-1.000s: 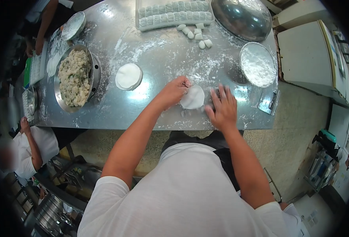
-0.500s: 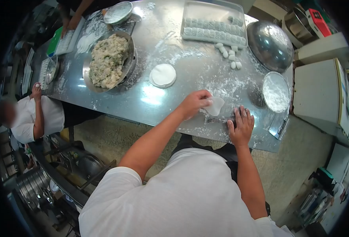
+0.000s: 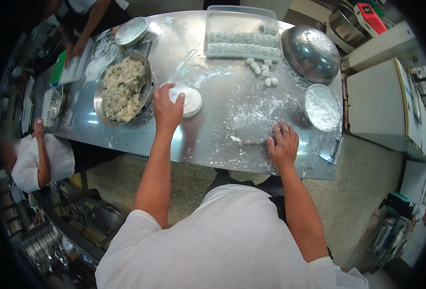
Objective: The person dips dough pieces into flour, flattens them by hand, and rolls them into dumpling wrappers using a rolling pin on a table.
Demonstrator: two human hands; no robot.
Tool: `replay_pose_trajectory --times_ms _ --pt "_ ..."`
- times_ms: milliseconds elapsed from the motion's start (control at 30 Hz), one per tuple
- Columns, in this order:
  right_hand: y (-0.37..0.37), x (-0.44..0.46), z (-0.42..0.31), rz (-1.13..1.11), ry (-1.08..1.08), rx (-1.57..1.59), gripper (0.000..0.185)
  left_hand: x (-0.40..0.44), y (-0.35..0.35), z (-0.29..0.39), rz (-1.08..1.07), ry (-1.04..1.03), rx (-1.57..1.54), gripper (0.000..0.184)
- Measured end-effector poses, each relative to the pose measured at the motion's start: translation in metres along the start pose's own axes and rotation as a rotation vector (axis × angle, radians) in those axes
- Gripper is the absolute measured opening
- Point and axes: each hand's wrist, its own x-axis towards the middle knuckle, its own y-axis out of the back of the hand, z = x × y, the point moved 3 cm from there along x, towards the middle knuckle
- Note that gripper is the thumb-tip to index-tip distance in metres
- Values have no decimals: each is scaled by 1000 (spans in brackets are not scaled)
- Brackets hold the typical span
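My left hand [image 3: 168, 107] is at the left edge of a stack of round white wrappers [image 3: 192, 102], thumb over the stack and fingers apart. Whether it still grips a wrapper is hidden. On the floured steel table [image 3: 213, 156], my right hand [image 3: 284, 143] rests with its fingers spread, beside a floury patch. A thin rolling pin [image 3: 253, 142] appears to lie just left of it, partly dusted. Small white dough pieces [image 3: 266, 73] sit beyond, below a clear tray [image 3: 244, 50] of filled dumplings.
A large bowl of filling [image 3: 123, 89] stands left of the wrappers. A flour bowl [image 3: 322, 107] and a metal dome [image 3: 311, 54] are at the right. One co-worker's hands [image 3: 73, 52] are over a tray at the back left; another person [image 3: 44, 156] sits at the left.
My left hand has carried the single wrapper from beside my right hand leftward to the stack. My right hand stays low on the table. The camera view has shifted.
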Motion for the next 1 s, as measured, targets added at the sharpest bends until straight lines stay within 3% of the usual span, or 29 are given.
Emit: replay_pose_trajectory --times_ms 67,133,200,233,267,300,367,400,467,800,1000 --pt "-4 13 -3 33 12 19 52 -9 -7 19 -12 -200 415 42" --pt "-14 22 -1 24 23 2 50 -36 -71 34 -481 120 -150 42" --pt "-41 26 17 -27 -9 358 48 -86 -138 89 -1006 236 -478 40" --pt "-35 33 11 -31 -3 357 48 -109 -161 107 -1077 -16 -378 42" --pt "-20 41 0 -7 26 177 48 -128 -182 134 -1244 -118 -318 49" --pt "-11 45 -7 17 53 -4 47 -144 -199 155 -1377 -128 -450 53" --pt "-8 49 -6 10 64 1 47 -168 -226 180 -1522 -229 -528 55" --pt "-7 52 -5 8 74 13 47 -166 -230 193 -1522 -231 -528 55" --pt "-8 53 -5 9 78 16 46 -168 -234 212 -1731 -204 -470 59" --pt "-6 52 -6 12 83 36 47 -177 -248 219 -1778 -268 -384 65" --pt "-9 52 -4 33 89 33 45 -182 -241 225 -1834 -151 -466 68"
